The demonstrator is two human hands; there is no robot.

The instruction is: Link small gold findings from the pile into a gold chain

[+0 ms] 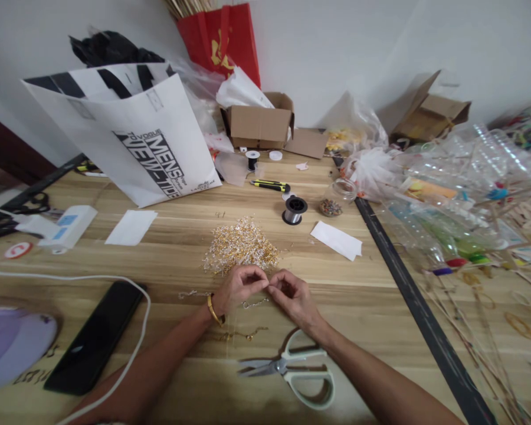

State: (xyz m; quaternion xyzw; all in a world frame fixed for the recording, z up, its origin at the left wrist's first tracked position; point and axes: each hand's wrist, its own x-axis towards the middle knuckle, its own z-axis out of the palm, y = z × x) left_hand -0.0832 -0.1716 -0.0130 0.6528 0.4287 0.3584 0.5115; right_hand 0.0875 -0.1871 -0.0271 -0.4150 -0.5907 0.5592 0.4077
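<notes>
My left hand (243,284) and my right hand (294,297) meet fingertip to fingertip over the wooden table. Both are closed in a pinch; what lies between the fingers is too small to make out. A faint thin line seems to hang below my left hand. Just beyond them spreads a pile of gold and silver beads or charms (243,245). A short silver chain (255,303) lies under my hands, and a gold chain (243,335) nearer to me. Scissors with pale green handles (292,369) rest by my right forearm, blades pointing left.
A spool of silver wire (294,210), a box cutter (269,185) and a jar of beads (331,205) stand beyond the pile. White paper (336,239) lies right. Left are a black phone (96,339), a white cable and a large paper bag (133,136). Plastic bottles (451,218) crowd the right.
</notes>
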